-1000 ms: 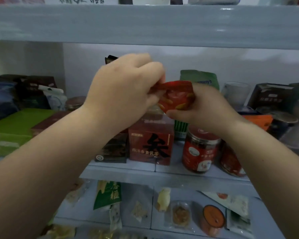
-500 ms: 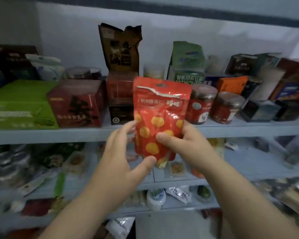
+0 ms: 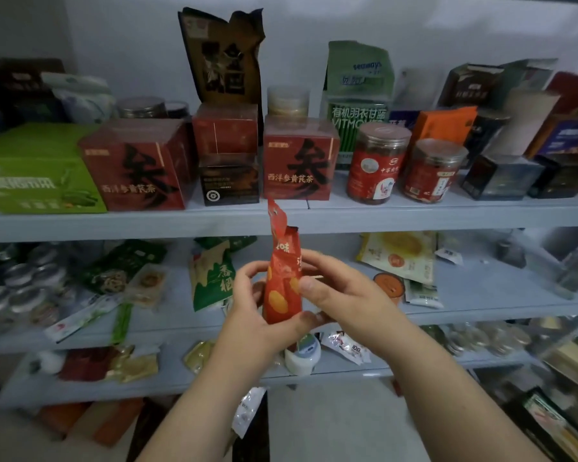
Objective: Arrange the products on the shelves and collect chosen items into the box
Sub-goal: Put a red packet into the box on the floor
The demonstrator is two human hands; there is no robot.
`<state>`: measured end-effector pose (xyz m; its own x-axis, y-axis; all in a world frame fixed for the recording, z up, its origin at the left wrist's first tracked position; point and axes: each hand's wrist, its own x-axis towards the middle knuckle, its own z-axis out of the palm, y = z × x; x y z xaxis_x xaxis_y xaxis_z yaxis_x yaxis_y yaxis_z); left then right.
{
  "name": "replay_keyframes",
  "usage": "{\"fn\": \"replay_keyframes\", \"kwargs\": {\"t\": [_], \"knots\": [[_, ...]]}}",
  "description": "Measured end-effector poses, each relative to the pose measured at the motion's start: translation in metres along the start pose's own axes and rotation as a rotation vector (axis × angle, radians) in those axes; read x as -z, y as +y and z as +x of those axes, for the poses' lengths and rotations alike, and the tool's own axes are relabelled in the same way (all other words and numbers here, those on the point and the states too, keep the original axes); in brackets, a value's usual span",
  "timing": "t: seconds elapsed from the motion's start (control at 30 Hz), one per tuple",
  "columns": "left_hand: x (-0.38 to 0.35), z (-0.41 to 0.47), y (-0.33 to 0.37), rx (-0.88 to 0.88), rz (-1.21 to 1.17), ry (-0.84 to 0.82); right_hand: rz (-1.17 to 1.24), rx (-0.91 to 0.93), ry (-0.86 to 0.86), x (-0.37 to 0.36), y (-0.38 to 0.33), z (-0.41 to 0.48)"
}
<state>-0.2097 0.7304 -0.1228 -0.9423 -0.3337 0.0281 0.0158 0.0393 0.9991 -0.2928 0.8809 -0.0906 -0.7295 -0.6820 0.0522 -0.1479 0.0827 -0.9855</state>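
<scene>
A red snack pouch (image 3: 281,281) with yellow dots stands upright between my hands, turned almost edge-on, its torn top reaching the edge of the upper shelf (image 3: 414,216). My left hand (image 3: 251,308) grips its lower left side with the thumb under the bottom. My right hand (image 3: 341,295) pinches its right edge, thumb on the front. The pouch is held in front of the middle shelf.
The upper shelf carries red tea boxes (image 3: 299,161), a green carton (image 3: 37,175), two red-labelled jars (image 3: 376,165), a tall brown bag (image 3: 224,58) and dark boxes (image 3: 501,176). The middle shelf (image 3: 481,311) holds flat packets and small tins (image 3: 10,288). Lower shelves hold more packets.
The pouch came off the upper shelf, dropped to middle-shelf height and turned from face-on to nearly edge-on. Both hands kept hold of it and the view tilted down.
</scene>
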Motion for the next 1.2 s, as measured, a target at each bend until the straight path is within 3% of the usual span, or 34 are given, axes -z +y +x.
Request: {"fn": "replay_keyframes", "kwargs": {"t": [0.33,0.67,0.97,1.2], "knots": [[-0.051,0.003,-0.011,0.031,-0.066,-0.082,0.064,0.030,0.004,0.053,0.042,-0.013],[-0.083,0.015,-0.022,0.018,-0.112,-0.009,0.208,-0.002,-0.044,0.081,0.058,-0.002],[-0.094,0.013,-0.015,0.175,-0.515,0.149,0.415,-0.121,-0.017,0.088,0.080,0.003],[-0.071,-0.015,-0.045,0.193,-0.365,0.177,0.403,-0.190,-0.109,0.054,0.103,0.005]]}}
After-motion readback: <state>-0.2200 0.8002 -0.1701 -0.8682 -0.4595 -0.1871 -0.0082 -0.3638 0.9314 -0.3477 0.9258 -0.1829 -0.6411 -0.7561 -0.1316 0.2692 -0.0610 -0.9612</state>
